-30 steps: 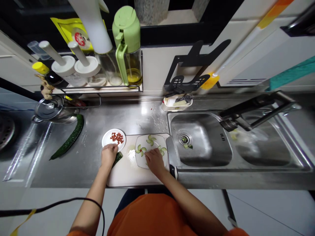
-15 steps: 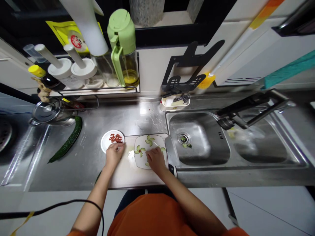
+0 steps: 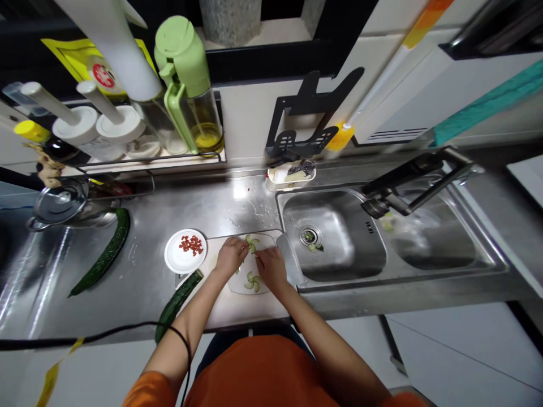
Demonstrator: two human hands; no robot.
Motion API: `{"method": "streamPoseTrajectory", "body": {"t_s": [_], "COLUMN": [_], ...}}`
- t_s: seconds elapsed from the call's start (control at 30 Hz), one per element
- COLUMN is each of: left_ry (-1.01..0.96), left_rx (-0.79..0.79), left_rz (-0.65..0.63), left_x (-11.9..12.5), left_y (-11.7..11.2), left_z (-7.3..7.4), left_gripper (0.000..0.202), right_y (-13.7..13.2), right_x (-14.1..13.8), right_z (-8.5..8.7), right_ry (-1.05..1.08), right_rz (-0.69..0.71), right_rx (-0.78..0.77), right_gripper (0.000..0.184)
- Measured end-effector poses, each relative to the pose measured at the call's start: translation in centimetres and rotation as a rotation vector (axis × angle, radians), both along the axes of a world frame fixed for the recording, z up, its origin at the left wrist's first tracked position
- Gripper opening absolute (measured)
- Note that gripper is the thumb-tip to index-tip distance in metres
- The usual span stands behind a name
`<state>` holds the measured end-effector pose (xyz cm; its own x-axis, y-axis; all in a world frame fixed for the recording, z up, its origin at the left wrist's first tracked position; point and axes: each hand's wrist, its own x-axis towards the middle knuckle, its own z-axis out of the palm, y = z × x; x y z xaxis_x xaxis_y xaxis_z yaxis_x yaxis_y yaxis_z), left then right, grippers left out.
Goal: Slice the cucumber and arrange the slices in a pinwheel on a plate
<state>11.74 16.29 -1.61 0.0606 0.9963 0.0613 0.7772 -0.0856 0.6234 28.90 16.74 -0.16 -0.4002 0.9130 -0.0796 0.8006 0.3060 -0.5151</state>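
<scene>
My left hand [image 3: 231,257] is over the plate [image 3: 268,242], its fingertips pinched beside the upper group of green-edged cucumber slices [image 3: 251,243]. Whatever the pinch holds is too small to make out. From the other side my right hand [image 3: 272,267] reaches the same slices, fingers bent and drawn together; its fingertips are partly hidden. Closer to me on that plate lies another fan of cucumber slices [image 3: 251,282]. The plate rests on a pale cutting board [image 3: 220,308]. Left of it stands a white dish [image 3: 173,255] with small red pieces [image 3: 192,245].
One cucumber [image 3: 178,305] lies beside my left forearm, another [image 3: 102,257] farther left near a lidded pot [image 3: 61,200]. A broad blade [image 3: 291,260] lies between plate and sink [image 3: 335,271]. Seasoning jars [image 3: 121,124] and an oil bottle [image 3: 184,85] line the rack; a cable crosses my left arm.
My left hand has left the white dish and moved right to the upper cucumber slices. My right hand has shifted slightly toward them. The view has moved, showing more of the near cucumber.
</scene>
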Motion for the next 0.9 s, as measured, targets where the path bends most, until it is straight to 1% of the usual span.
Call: {"method": "streamPoseTrajectory", "body": {"t_s": [0.1, 0.2, 0.37, 0.53, 0.73, 0.9], "left_ry": [0.032, 0.046, 0.063, 0.08, 0.074, 0.06], "left_rx": [-0.021, -0.041, -0.064, -0.07, -0.051, -0.042], "left_rz": [-0.018, -0.015, -0.009, -0.01, -0.006, 0.008], "left_x": [0.4, 0.8, 1.0, 1.1, 1.1, 1.1], "left_y": [0.5, 0.8, 1.1, 1.2, 1.0, 0.9], "left_z": [-0.1, 0.2, 0.5, 0.1, -0.6, -0.8], "left_gripper": [0.014, 0.014, 0.012, 0.011, 0.012, 0.014], "right_y": [0.5, 1.0, 1.3, 1.5, 1.5, 1.6], "right_x": [-0.1, -0.2, -0.4, -0.7, -0.8, -0.8], "right_z": [-0.2, -0.6, -1.2, -1.4, -1.9, -2.1], "right_ry": [0.004, 0.017, 0.022, 0.031, 0.037, 0.045], "right_rz": [-0.012, -0.015, 0.01, 0.024, 0.018, 0.018], "right_rx": [0.011, 0.029, 0.088, 0.101, 0.106, 0.109], "right_gripper": [0.022, 0.023, 0.026, 0.029, 0.027, 0.028]}}
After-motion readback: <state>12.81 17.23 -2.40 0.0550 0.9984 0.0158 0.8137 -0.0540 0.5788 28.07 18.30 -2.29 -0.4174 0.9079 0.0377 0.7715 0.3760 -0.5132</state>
